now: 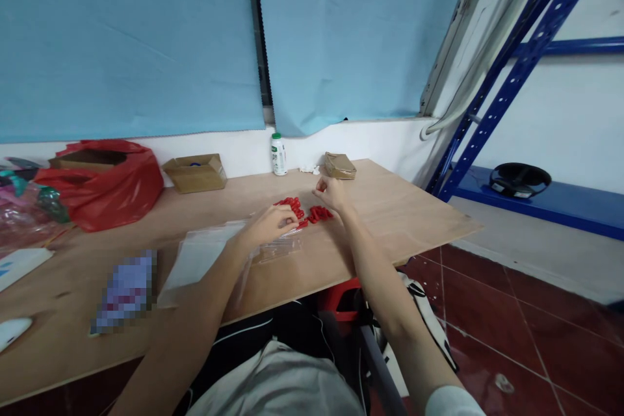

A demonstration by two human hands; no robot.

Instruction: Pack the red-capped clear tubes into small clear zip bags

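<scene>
"Where are the red pieces [320,214]?"
"Mid-frame, heaped on the wooden table [390,208]."
"And the hands?"
"The left hand [270,224] is curled narrow beside them; the right hand [332,192] is pinched just above. I can't tell if either holds anything."
"Around?"
"Blue curtains [351,32] up top, blue shelf [585,205] far right, red tiles [487,299] lower right."

Soft, even light; faint shadows on table [404,214]; edges stretched; purple packet [125,292] pixelated.

Head view, single: head-worn, looking forward and down across the nearby desk [404,208], left hand [268,225] and right hand [333,194] mid-frame, blue curtains [351,32] beyond.
</scene>
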